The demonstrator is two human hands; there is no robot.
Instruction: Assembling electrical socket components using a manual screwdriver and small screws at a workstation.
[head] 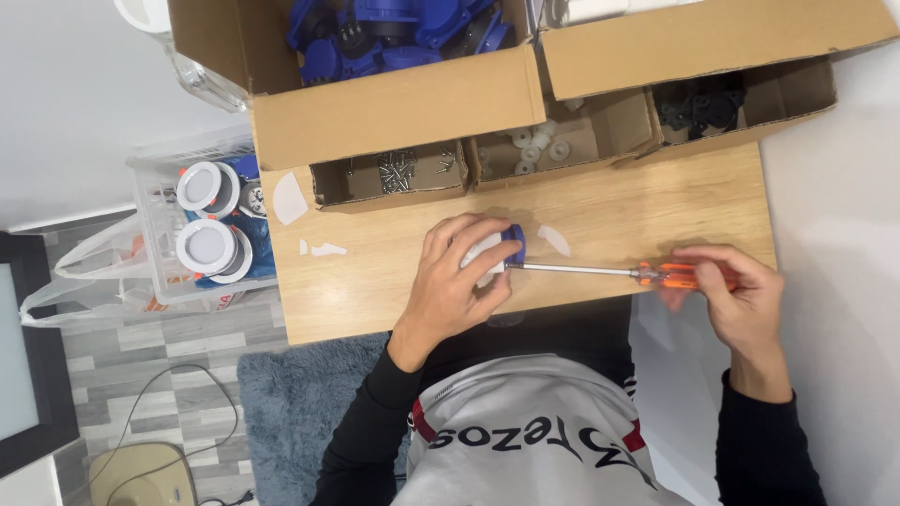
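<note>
Two bare hands work at the near edge of a light wooden table [656, 201]. The left hand [459, 281] is cupped with its fingers curled down over a small blue and white part [502, 248], pressing it onto the tabletop. The right hand [736, 295] is wrapped around the orange handle of a screwdriver [600, 271], whose thin metal shaft runs level across the wood and meets the blue part at its tip. Black sleeves cover both forearms, and a grey top with dark lettering fills the bottom of the view.

Nearer than the table, a grey-blue rug [291, 412] lies on grey plank flooring, with a thin cable looping beside it. A few pale scraps [291, 199] lie on the wood to the left of the hands, and one more lies just beyond the blue part.

Farther back, three shallow cardboard trays stand in a row along the table: a tray of metal screws [398, 171], a tray of small white rings [539, 148] and a tray of black parts [698, 105]. Behind them an open cardboard box [384, 108] holds a heap of blue plastic parts. Off the table's left edge, a clear plastic crate [159, 253] holds round white lamp fittings, with a thin plastic bag beside it. White surface surrounds the table at top left and right.
</note>
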